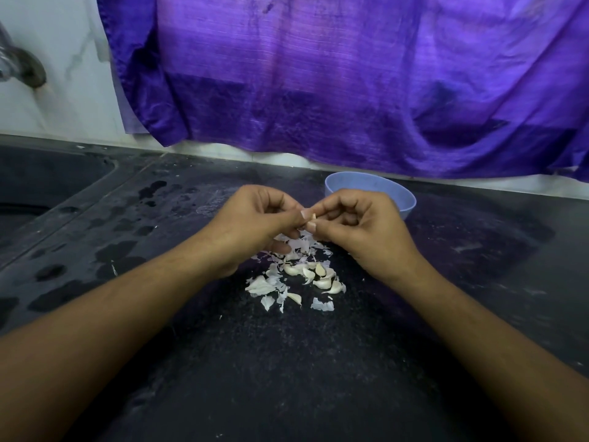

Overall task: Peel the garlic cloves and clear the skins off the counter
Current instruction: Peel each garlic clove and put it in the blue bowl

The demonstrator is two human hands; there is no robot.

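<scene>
My left hand [255,218] and my right hand [357,224] meet above the dark counter [287,362], fingertips pinching one small garlic clove [313,216] between them. Most of that clove is hidden by my fingers. Under my hands lies a pile of several garlic cloves [322,277] mixed with white papery skins [259,286]. Some skins sit partly under my left hand. Just behind my right hand stands a pale blue bowl [395,193]; what it holds is hidden.
A black sink [47,183] is set into the counter at the left, with water spots [121,250] beside it. A metal tap [19,68] juts from the white wall. A purple cloth [350,74] hangs across the back.
</scene>
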